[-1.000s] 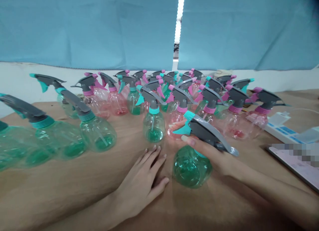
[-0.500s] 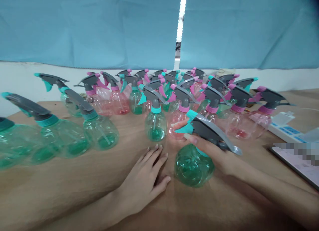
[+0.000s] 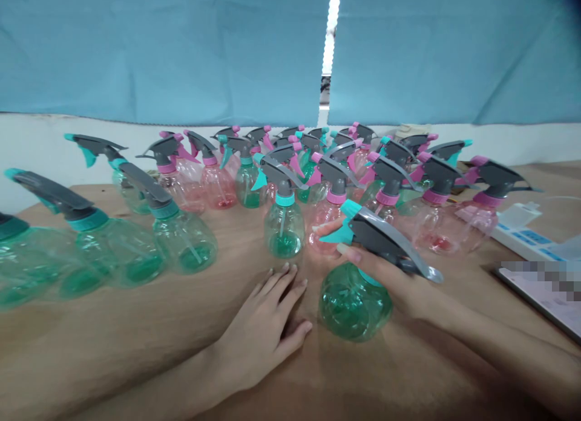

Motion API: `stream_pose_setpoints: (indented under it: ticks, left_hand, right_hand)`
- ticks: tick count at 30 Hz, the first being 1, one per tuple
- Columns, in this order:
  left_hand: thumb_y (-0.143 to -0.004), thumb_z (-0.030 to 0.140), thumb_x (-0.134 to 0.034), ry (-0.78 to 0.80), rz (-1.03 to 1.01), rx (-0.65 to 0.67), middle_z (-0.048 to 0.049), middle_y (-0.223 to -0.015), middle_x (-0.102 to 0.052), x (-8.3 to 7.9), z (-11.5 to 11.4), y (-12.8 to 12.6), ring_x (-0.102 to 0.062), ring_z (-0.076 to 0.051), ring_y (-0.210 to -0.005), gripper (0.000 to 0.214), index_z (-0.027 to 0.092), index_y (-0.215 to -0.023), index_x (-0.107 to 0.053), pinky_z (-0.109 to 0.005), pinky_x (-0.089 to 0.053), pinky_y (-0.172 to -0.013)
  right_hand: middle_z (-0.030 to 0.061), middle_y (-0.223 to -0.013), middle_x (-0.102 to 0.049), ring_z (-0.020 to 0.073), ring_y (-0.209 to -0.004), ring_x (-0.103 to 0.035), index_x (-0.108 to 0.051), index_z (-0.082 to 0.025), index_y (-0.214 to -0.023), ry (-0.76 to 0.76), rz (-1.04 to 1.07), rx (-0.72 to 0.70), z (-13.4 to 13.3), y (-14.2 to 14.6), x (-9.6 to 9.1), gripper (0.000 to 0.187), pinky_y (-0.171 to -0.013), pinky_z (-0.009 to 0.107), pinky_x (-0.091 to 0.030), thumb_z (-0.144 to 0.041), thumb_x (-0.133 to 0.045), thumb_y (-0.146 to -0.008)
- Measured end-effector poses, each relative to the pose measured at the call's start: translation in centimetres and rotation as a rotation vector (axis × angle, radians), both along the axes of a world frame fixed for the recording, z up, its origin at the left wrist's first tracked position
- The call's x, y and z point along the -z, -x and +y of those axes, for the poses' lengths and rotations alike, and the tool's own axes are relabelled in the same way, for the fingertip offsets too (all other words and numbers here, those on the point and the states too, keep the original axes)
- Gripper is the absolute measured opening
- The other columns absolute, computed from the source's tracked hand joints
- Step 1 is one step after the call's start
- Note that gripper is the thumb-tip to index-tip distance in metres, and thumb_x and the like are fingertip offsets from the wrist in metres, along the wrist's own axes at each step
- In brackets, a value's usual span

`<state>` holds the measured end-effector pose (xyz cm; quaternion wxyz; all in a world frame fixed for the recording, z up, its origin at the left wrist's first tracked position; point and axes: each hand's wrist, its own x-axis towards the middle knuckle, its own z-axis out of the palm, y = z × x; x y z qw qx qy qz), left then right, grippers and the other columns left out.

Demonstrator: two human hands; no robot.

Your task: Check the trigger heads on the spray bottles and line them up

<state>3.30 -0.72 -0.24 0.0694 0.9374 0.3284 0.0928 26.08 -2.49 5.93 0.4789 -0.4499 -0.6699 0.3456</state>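
My right hand [image 3: 385, 276] is wrapped round the neck of a green spray bottle [image 3: 354, 306], below its grey and turquoise trigger head. That bottle is slightly tilted, with its nozzle toward the left. Flat on the wooden table [image 3: 181, 360] rests my left hand [image 3: 265, 324], fingers stretched out and holding nothing. Just beyond its fingertips stands another green spray bottle [image 3: 284, 230], upright, with a turquoise collar and a straw inside. A pink spray bottle [image 3: 324, 221] stands beside that one, partly hidden behind my right fingers and the held bottle's head.
Several green spray bottles [image 3: 184, 245] line the left side. Many pink and green ones crowd the back, including a pink bottle [image 3: 438, 227]. At right lie a white power strip [image 3: 521, 236] and a flat device with a pale screen [image 3: 544, 294]. A blue curtain [image 3: 181, 52] hangs behind.
Almost nothing differs; the whole view has shifted very slightly. Both hands and the held spray bottle keep their places.
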Motion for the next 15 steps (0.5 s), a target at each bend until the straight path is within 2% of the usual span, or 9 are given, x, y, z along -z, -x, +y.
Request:
stream_pose_setpoints:
  ticks: [6,10,15]
  left_hand:
    - [-0.095,0.042,-0.051,0.008,-0.007,-0.002,-0.0125,-0.149,-0.038,-0.09,0.03,-0.06,-0.033,-0.029,-0.137,0.052,0.017,-0.140,-0.043,-0.048,-0.032,-0.109]
    - [-0.096,0.044,-0.048,-0.001,0.006,-0.001,-0.0126,-0.150,-0.037,-0.10,0.06,-0.03,-0.033,-0.029,-0.138,0.053,0.016,-0.141,-0.042,-0.048,-0.032,-0.109]
    - [-0.096,0.044,-0.048,-0.003,0.036,0.009,-0.0133,-0.150,-0.036,-0.08,0.05,-0.04,-0.032,-0.028,-0.138,0.054,0.014,-0.142,-0.041,-0.048,-0.031,-0.110]
  right_hand:
    - [-0.0019,-0.067,-0.053,0.0169,-0.060,-0.049,-0.063,-0.031,-0.113,0.022,-0.020,-0.008,0.13,0.03,0.05,0.028,-0.075,0.036,-0.046,-0.045,-0.053,-0.090]
    - [0.0000,-0.077,-0.059,0.0160,-0.063,-0.050,-0.065,-0.031,-0.111,0.027,0.011,-0.035,0.17,0.22,-0.18,0.026,-0.071,0.034,-0.046,-0.041,-0.053,-0.090]
    - [0.0010,-0.088,-0.063,0.0165,-0.075,-0.056,-0.066,-0.030,-0.109,0.031,0.038,-0.027,0.10,0.25,-0.01,0.025,-0.078,0.033,-0.047,-0.043,-0.053,-0.091]
